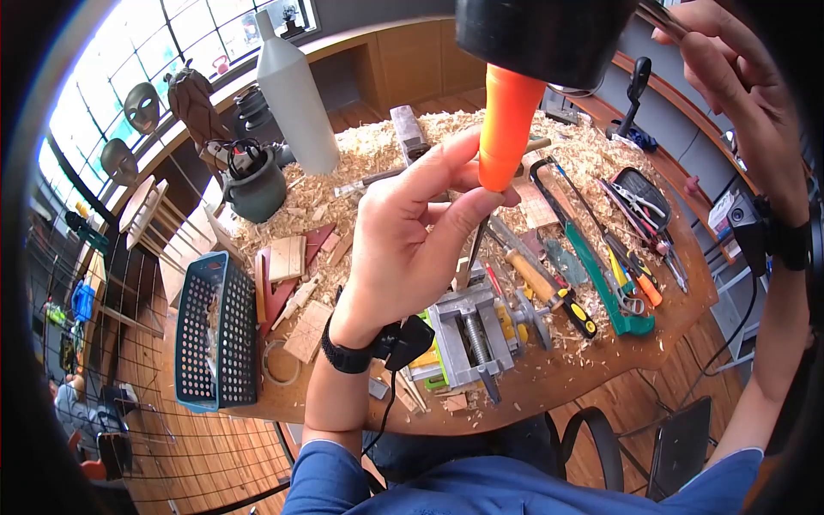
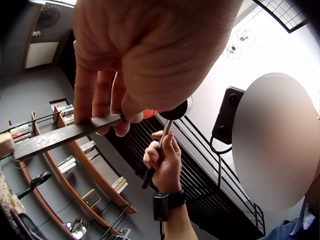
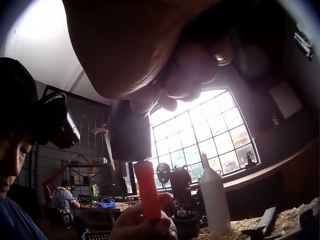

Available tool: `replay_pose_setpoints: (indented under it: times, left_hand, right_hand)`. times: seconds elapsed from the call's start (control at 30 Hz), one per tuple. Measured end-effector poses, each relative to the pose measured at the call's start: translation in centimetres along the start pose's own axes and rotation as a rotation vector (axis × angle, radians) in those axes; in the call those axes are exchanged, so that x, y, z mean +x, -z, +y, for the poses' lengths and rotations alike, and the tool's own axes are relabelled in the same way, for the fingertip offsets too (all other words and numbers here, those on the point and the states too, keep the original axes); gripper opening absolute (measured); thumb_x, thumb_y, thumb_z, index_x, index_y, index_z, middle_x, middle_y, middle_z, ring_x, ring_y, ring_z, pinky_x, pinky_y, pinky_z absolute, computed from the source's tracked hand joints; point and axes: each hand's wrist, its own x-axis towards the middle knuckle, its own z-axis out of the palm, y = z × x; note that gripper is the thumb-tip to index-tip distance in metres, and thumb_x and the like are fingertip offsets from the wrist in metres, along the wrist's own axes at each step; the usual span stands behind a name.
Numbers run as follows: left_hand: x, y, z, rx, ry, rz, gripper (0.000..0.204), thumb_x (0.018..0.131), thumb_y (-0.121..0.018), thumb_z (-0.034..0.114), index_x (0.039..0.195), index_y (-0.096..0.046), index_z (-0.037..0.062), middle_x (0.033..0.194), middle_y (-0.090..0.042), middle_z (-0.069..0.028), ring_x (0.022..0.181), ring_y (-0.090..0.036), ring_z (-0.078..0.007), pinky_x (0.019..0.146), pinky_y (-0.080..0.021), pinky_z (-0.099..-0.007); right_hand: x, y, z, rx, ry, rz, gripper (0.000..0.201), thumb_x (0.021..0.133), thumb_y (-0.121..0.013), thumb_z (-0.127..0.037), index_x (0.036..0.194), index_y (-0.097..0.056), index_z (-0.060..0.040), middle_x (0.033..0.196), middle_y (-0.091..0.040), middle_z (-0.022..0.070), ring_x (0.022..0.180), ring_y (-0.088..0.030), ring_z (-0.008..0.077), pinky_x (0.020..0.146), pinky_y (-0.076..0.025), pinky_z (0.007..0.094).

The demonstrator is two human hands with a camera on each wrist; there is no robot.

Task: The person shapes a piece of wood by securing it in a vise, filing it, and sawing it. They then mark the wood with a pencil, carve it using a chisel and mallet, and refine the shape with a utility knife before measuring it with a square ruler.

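Handle [image 1: 512, 129], orange, probably stiff, light and slippery, above the desk [image 1: 549, 386], pinched near its lower end by the left hand [image 1: 399, 245], best held there; black mallet head [image 1: 545, 39], likely heavy, close above, shaft [image 2: 166, 131] gripped in the right hand [image 1: 747, 94].

Daylight is admitted by 1 window [image 1: 193, 34], blown out (glare included); in 2 wrist views, edges are darkened.
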Motion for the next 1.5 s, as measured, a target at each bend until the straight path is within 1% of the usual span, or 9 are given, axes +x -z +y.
replay_pose_setpoints:
  times: [0.37, 0.47, 0.63, 0.83, 0.93, 1.07, 1.13, 1.23, 1.5]
  left_hand:
    - [-0.2, -0.1, -0.6, 0.003, 0.027, -0.016, 0.052, 0.103, -0.064, -0.008, 0.154, -0.052, -0.0041, 0.119, -0.075, -0.0174, 0.108, -0.076, -0.0234, 0.093, -0.062, -0.0354]
    - [-0.2, -0.1, -0.6, 0.081, 0.016, -0.034, 0.052, 0.103, -0.063, -0.008, 0.153, -0.052, -0.0051, 0.119, -0.075, -0.0174, 0.108, -0.076, -0.0235, 0.092, -0.063, -0.0345]
    - [-0.1, -0.4, 0.0, 0.042, -0.079, -0.009, 0.051, 0.103, -0.066, -0.005, 0.152, -0.053, -0.0062, 0.117, -0.076, -0.0170, 0.107, -0.076, -0.0232, 0.091, -0.063, -0.0339]
    - [0.0, -0.4, 0.3, 0.123, -0.110, -0.037, 0.050, 0.102, -0.066, -0.005, 0.151, -0.054, -0.0069, 0.115, -0.076, -0.0170, 0.106, -0.076, -0.0235, 0.090, -0.064, -0.0336]
    - [0.1, -0.3, 0.1, 0.090, -0.136, -0.046, 0.050, 0.102, -0.067, -0.005, 0.151, -0.055, -0.0066, 0.114, -0.076, -0.0166, 0.105, -0.077, -0.0235, 0.089, -0.064, -0.0331]
    - [0.1, -0.5, 0.2, 0.068, -0.123, -0.026, 0.050, 0.102, -0.067, -0.004, 0.150, -0.056, -0.0063, 0.112, -0.076, -0.0156, 0.103, -0.077, -0.0233, 0.087, -0.064, -0.0319]
    - [0.2, -0.3, 0.2, 0.136, -0.142, -0.069, 0.048, 0.102, -0.068, -0.004, 0.149, -0.058, -0.0057, 0.110, -0.077, -0.0146, 0.102, -0.077, -0.0229, 0.084, -0.064, -0.0311]
    - [0.2, -0.4, 0.1, 0.160, -0.153, -0.070, 0.047, 0.102, -0.068, -0.003, 0.148, -0.059, -0.0050, 0.108, -0.077, -0.0132, 0.101, -0.078, -0.0224, 0.082, -0.064, -0.0299]
    - [0.3, -0.7, 0.1, 0.166, -0.162, -0.069, 0.048, 0.102, -0.069, -0.002, 0.148, -0.059, -0.0049, 0.108, -0.077, -0.0129, 0.101, -0.078, -0.0218, 0.082, -0.063, -0.0296]
  right_hand:
    - [-0.5, -0.2, -0.3, 0.009, 0.004, 0.014, 0.043, 0.111, -0.058, -0.045, 0.115, -0.071, -0.0039, 0.065, -0.049, -0.0058, 0.054, -0.042, 0.0004, 0.050, -0.028, 0.0193]
    - [-0.6, 0.0, -0.3, 0.010, 0.006, 0.019, 0.044, 0.110, -0.058, -0.046, 0.115, -0.071, -0.0037, 0.065, -0.050, -0.0055, 0.054, -0.042, 0.0006, 0.050, -0.028, 0.0194]
    - [-0.8, 0.5, -0.4, 0.016, 0.005, 0.029, 0.045, 0.109, -0.059, -0.047, 0.114, -0.071, -0.0033, 0.064, -0.051, -0.0050, 0.053, -0.043, 0.0010, 0.050, -0.029, 0.0195]
    - [-1.0, 0.6, -0.3, 0.012, 0.007, 0.033, 0.047, 0.108, -0.061, -0.048, 0.113, -0.072, -0.0029, 0.064, -0.052, -0.0044, 0.052, -0.044, 0.0014, 0.049, -0.029, 0.0197]
    - [-1.2, 0.6, -0.7, 0.016, 0.005, 0.029, 0.048, 0.108, -0.061, -0.049, 0.112, -0.072, -0.0027, 0.063, -0.052, -0.0041, 0.052, -0.045, 0.0017, 0.049, -0.030, 0.0197]
    - [-1.4, 0.8, -0.5, 0.021, 0.013, 0.027, 0.049, 0.107, -0.062, -0.050, 0.111, -0.073, -0.0024, 0.063, -0.053, -0.0037, 0.052, -0.045, 0.0020, 0.049, -0.030, 0.0198]
    - [-1.5, 0.7, -0.6, 0.026, 0.017, 0.026, 0.049, 0.107, -0.062, -0.050, 0.111, -0.073, -0.0022, 0.063, -0.053, -0.0035, 0.051, -0.046, 0.0021, 0.048, -0.030, 0.0199]
    - [-1.7, 0.9, -0.6, 0.041, 0.023, 0.027, 0.050, 0.107, -0.063, -0.051, 0.110, -0.073, -0.0020, 0.062, -0.054, -0.0032, 0.051, -0.046, 0.0024, 0.048, -0.030, 0.0199]
    - [-2.2, 1.2, -0.7, 0.047, 0.044, 0.042, 0.052, 0.105, -0.065, -0.052, 0.109, -0.074, -0.0014, 0.061, -0.055, -0.0024, 0.050, -0.047, 0.0030, 0.048, -0.031, 0.0201]
